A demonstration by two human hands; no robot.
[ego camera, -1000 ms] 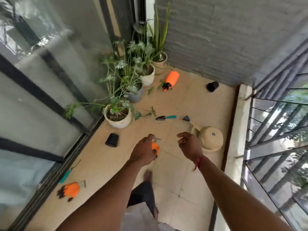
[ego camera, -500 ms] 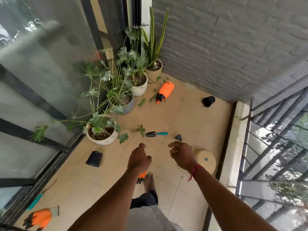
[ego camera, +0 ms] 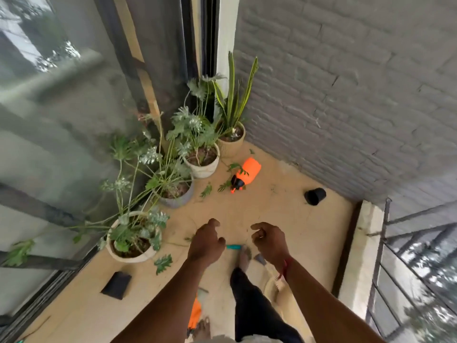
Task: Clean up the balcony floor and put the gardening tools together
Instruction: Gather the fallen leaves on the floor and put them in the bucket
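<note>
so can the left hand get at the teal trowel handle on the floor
Probably yes, with a bend down: the left hand holds nothing, and nothing lies on the teal handle beside the foot.

Bare floor [ego camera: 284, 211] ahead; plant pots [ego camera: 201, 167] crowd the left.

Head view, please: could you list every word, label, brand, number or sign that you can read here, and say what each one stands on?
None: no text can be read in this view.
The orange spray bottle, the plant pots and the black pot show no legible label, and the picture is somewhat blurred.
</note>
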